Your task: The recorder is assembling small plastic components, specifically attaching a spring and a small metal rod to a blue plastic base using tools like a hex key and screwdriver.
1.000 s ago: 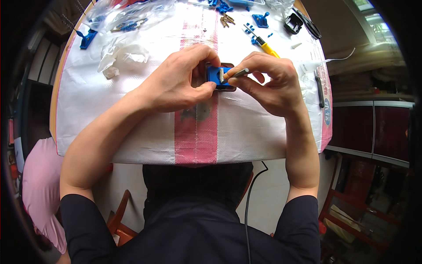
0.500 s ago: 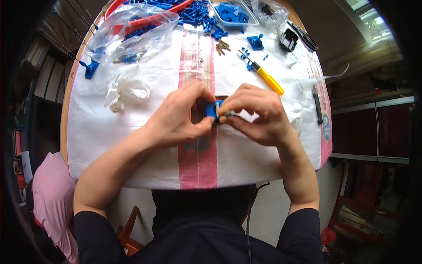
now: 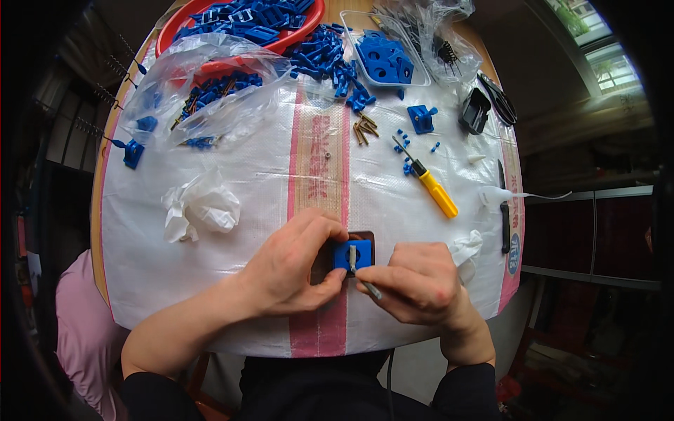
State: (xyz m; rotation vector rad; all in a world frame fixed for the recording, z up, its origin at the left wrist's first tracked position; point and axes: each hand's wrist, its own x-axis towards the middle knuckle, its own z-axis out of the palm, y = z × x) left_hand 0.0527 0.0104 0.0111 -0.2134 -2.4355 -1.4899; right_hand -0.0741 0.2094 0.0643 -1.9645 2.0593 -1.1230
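A small square blue plastic piece [image 3: 361, 247] with a round dark hole lies on a dark brown rectangular block [image 3: 369, 236] in front of me. My left hand [image 3: 288, 266] steadies the blue piece at its left side, thumb and forefinger closed on it. A short pale bar [image 3: 352, 254] lies across the hole. Between the thumb and fingers of my right hand [image 3: 414, 284] is a slim grey metal tool [image 3: 374, 290], its tip at the near end of the bar. Whether bar and tool are joined cannot be made out.
Ahead stand a red basin [image 3: 317, 15] of blue parts, a plastic bag [image 3: 246, 112] and a clear tub [image 3: 423, 78]. To the right lie a yellow screwdriver [image 3: 437, 193], brass-coloured screws [image 3: 364, 130] and a white squeeze bottle [image 3: 493, 196]. Crumpled tissue [image 3: 203, 207] lies left.
The whole view has shifted, so table and hands sit lower in the picture. My right fingers have drawn back toward me, uncovering more of the blue piece and the pale bar.
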